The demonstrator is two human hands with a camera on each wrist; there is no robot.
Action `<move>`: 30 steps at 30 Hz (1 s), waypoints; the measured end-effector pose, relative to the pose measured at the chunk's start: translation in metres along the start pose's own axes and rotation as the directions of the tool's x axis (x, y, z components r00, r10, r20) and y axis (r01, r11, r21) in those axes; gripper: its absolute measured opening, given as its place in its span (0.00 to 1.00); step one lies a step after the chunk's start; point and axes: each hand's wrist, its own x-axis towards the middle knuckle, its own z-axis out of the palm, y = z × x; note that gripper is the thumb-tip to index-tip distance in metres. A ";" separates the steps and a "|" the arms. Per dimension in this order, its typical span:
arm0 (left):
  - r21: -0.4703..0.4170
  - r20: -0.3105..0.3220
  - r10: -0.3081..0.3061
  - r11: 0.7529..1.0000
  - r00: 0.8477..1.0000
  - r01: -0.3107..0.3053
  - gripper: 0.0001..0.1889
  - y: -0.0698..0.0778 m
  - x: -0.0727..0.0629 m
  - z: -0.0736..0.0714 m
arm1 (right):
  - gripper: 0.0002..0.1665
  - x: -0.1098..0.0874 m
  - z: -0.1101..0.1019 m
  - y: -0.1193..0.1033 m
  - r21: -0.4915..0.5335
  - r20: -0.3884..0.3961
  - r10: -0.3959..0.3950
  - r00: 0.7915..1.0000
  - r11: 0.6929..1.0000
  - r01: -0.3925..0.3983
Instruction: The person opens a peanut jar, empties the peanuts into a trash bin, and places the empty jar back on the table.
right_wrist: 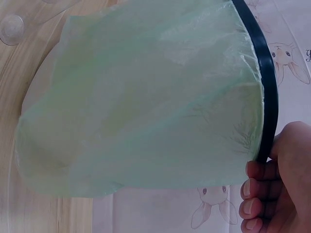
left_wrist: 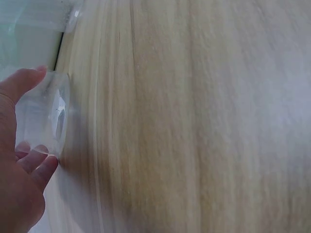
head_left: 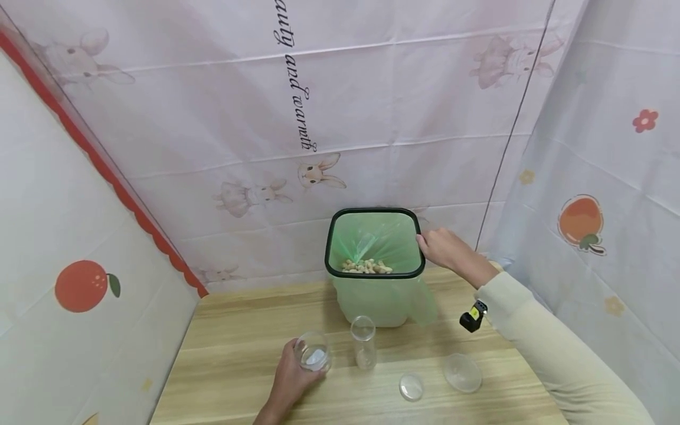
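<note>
My left hand (head_left: 292, 375) grips a clear plastic jar (head_left: 313, 354), fingers on one side and thumb on the other; in the left wrist view the jar (left_wrist: 41, 114) stands at the tabletop. At the back of the table, a trash bin (head_left: 372, 301) wears a pale green bag and a black rim ring (head_left: 372, 275). Peanuts in the shell (head_left: 369, 267) lie inside it. The right hand (head_left: 443, 247) pinches the ring's right side; the right wrist view shows curled fingers at the black ring (right_wrist: 267, 92), beside the green bag (right_wrist: 136, 107).
A tall clear tube-shaped jar (head_left: 364, 345) stands between the left hand and the bin. Two clear round lids, a small one (head_left: 411, 387) and a larger one (head_left: 463, 373), lie at front right. Printed cloth (head_left: 239, 118) hangs behind the wooden table (head_left: 228, 354).
</note>
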 end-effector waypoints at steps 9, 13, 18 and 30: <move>-0.041 -0.004 0.015 0.999 1.000 -0.015 0.66 -0.006 -0.002 -0.005 | 0.25 0.003 -0.001 -0.003 0.001 0.010 -0.004 1.000 1.000 0.004; -0.066 0.010 0.044 0.997 0.999 -0.043 0.68 -0.005 -0.002 -0.011 | 0.25 0.004 -0.002 -0.002 0.022 0.014 0.002 1.000 1.000 -0.002; -0.037 0.047 0.069 0.997 0.996 -0.068 0.66 -0.005 0.000 -0.023 | 0.26 0.004 -0.002 0.000 0.061 0.026 0.040 0.999 0.997 -0.041; 0.127 0.098 0.257 0.955 0.961 -0.268 0.51 0.002 0.013 -0.064 | 0.28 -0.014 0.004 0.005 0.162 -0.023 0.079 0.997 0.984 -0.075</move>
